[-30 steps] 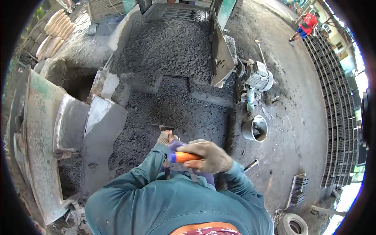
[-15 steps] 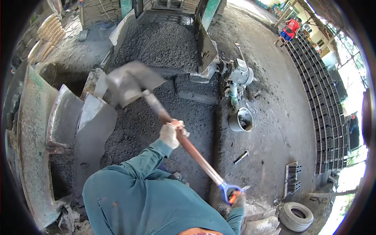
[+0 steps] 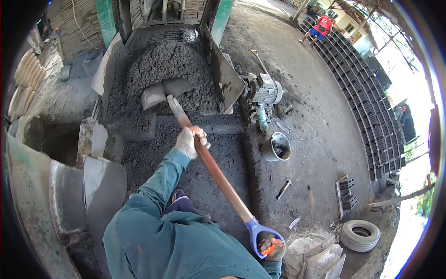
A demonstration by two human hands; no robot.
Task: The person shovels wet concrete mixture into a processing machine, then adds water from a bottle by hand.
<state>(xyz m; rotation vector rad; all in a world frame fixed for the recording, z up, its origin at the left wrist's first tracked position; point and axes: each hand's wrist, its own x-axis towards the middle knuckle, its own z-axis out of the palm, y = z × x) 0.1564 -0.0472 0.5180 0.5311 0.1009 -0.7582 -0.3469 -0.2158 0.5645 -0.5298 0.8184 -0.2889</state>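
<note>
A shovel [image 3: 220, 181] with a brown shaft and blue D-handle runs diagonally across the head view. My left hand [image 3: 189, 142], in a pale glove, is closed around the shaft below the blade. At the other end my right hand [image 3: 273, 249], gloved too, grips the orange crossbar of the D-handle. The metal blade [image 3: 160, 91] rests against the front of a heap of dark, damp, crumbly mix [image 3: 162, 60]. More of this loose dark material [image 3: 148, 160] covers the floor beneath the shaft.
An electric motor [image 3: 268, 90] and a bucket [image 3: 276, 147] stand right of the pit. A hammer [image 3: 284, 189] and a tire [image 3: 360, 235] lie further right. Curved metal sheets [image 3: 104, 186] line the left. A person in red [image 3: 320, 28] bends by stacked blocks [image 3: 357, 88].
The shovel blade has moved forward and right, from above the near left side to the heap. Both hands keep their hold. The view has shifted, and the distant person has bent over.
</note>
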